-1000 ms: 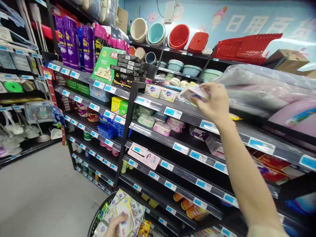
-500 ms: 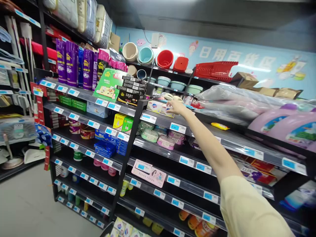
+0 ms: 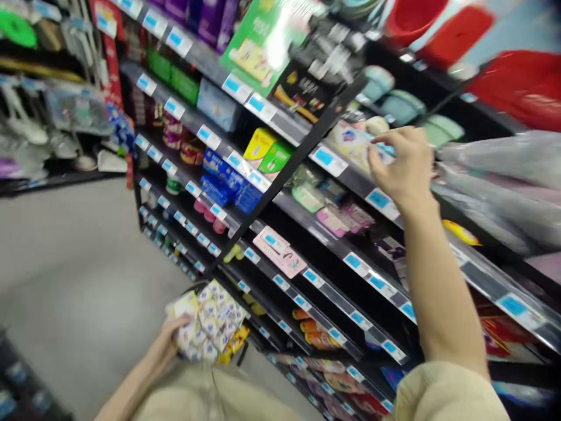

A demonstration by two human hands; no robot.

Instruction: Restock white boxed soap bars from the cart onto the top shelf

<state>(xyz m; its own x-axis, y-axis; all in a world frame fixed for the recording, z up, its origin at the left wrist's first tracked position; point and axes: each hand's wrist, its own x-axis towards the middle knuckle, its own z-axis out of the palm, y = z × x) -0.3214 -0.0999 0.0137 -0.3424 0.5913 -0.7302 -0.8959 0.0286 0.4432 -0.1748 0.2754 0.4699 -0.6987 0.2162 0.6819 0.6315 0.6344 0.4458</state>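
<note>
My right hand (image 3: 405,166) reaches up to the top shelf, just right of a white and yellow soap box (image 3: 348,140). Its fingers curl downward, with thumb and forefinger apart; something blue and white shows through the gap, and I see nothing clearly held. Low in front of me, my left hand (image 3: 175,333) grips a soap box (image 3: 186,310), its thumb over the top. Beside that lie several more patterned soap boxes (image 3: 221,318) and a yellow packet (image 3: 234,345), within what looks like a dark-rimmed basket, mostly hidden.
Plastic soap dishes (image 3: 331,219) sit one shelf below my right hand. A green box (image 3: 263,44) and black cartons (image 3: 311,82) stand left along the top shelf. Wrapped grey bundles (image 3: 504,193) lie to the right. Grey floor (image 3: 87,245) stretches along the left side.
The view has tilted and turned downward, bringing my left hand and the soap boxes into sight. My right hand has moved from over the shelf's soap box to its right side, fingers more curled.
</note>
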